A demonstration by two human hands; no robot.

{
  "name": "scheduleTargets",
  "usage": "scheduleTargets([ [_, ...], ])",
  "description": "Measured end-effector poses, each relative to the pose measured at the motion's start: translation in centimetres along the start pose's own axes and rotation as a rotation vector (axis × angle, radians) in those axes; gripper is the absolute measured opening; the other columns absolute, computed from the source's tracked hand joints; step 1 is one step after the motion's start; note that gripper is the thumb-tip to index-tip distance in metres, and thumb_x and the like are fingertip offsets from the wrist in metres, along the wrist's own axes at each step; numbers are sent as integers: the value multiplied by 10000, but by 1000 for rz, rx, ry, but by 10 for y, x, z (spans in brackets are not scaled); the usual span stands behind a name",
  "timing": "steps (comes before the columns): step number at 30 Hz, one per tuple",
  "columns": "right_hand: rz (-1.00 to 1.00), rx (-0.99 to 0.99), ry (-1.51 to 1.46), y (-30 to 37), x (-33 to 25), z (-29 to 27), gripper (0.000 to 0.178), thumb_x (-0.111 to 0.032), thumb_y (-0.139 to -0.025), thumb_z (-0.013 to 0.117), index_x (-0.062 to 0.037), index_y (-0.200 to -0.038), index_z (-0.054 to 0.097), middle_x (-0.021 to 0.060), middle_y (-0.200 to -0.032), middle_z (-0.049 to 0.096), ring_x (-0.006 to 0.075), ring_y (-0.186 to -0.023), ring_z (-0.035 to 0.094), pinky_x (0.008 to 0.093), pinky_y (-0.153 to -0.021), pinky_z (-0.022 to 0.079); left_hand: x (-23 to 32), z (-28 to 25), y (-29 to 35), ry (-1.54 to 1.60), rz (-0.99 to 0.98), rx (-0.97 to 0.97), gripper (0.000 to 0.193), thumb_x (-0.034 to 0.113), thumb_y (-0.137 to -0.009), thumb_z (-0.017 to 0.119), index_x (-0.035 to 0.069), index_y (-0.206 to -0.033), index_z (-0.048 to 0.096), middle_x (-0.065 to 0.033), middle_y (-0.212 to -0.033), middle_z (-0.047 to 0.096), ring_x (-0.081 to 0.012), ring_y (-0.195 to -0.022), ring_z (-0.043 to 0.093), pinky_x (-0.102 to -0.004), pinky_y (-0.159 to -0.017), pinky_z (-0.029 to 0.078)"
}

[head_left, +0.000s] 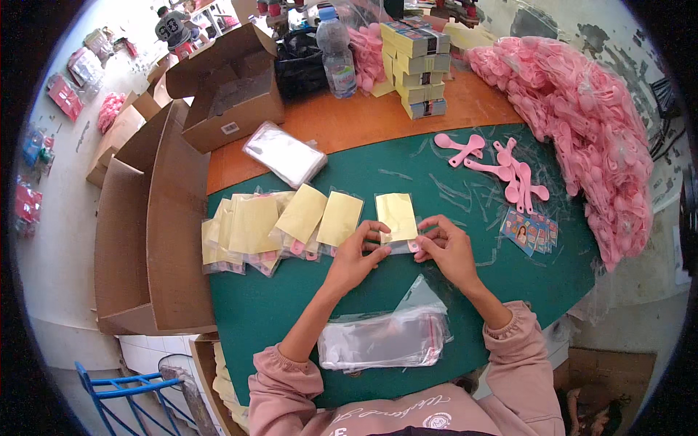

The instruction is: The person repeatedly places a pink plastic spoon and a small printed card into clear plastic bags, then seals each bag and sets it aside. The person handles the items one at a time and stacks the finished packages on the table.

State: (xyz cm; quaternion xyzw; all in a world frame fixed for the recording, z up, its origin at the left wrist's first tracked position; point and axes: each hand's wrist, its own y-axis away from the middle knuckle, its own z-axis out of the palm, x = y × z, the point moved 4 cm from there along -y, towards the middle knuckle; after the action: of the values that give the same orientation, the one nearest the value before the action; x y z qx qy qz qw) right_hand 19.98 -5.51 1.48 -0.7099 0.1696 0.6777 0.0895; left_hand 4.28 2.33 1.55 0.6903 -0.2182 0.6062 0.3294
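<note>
Clear packet [396,216] with a yellow card inside is mid-frame, upright on the page, pink spoon end [414,246] showing at its lower right corner. Right hand [445,251]: fingertips drawn in narrow, pinching that corner. Left hand [356,256]: fingers curled at the lower left edge, small gap to the thumb; can't tell if it's a firm pinch.

Handling, my read: very light. Film thin, floppy, slippery; card adds some stiffness but would crease; spoon looks like rigid plastic and could slide around inside. Best hold: both lower corners, light pinch through film and card together.

Surface: green-covered tabletop [378,174], looks flat, orange-brown strip toward the top. Film scraps [451,190] upper right of centre. Loose clear bags [382,338] bottom centre.

Room: cardboard boxes [127,247] at left, pink spoon heap [582,116] at right, worn wall [567,25] upper right, seated person [174,29] upper left.
</note>
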Motion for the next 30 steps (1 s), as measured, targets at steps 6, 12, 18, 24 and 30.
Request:
scheduleTargets([
  [6, -212, -121, 476, -13, -24, -4, 167, -28, -781, 554, -13, -947, 568, 126, -761, 606, 214, -675, 612, 299, -597, 490, -2, -24, 5, -125, 67, 30, 378, 53, -784, 594, 52, -1149, 494, -87, -918, 561, -150, -781, 567, -269, -621, 479],
  [12, -736, 101, 1265, -103, -41, -76, 180, 15, -703, 510, -40, -861, 576, 88, -858, 569, 284, -873, 501, 362, -756, 413, 56, -35, 40, -1409, 439, 328, 378, 164, -759, 621, 36, -1103, 533, -159, -1020, 543, -289, -833, 564, -370, -729, 473],
  [18, -748, 3, 1516, -132, -33, -84, 219, -25, -701, 531, -82, -911, 553, 53, -840, 568, 230, -927, 493, 371, -786, 394, 26, 48, 40, -942, 158, -171, 375, 337, -776, 610, 12, -946, 534, -168, -801, 589, -332, -710, 587, -412, -617, 466],
  [24, -829, 279, 1152, -87, -87, -99, 174, -60, -731, 554, -64, -903, 583, 65, -796, 554, 249, -852, 493, 355, -753, 375, 14, 51, 31, -417, 205, -248, 403, 139, -740, 663, 28, -1059, 444, -101, -743, 603, -238, -672, 604, -338, -587, 465],
  [30, -720, 429, 1016, -14, -108, -101, 122, -111, -782, 554, -50, -872, 608, 89, -840, 573, 257, -824, 494, 365, -729, 377, 21, 38, 25, -269, 41, -310, 189, 65, -737, 625, 3, -903, 559, -96, -717, 607, -195, -661, 604, -310, -626, 469],
])
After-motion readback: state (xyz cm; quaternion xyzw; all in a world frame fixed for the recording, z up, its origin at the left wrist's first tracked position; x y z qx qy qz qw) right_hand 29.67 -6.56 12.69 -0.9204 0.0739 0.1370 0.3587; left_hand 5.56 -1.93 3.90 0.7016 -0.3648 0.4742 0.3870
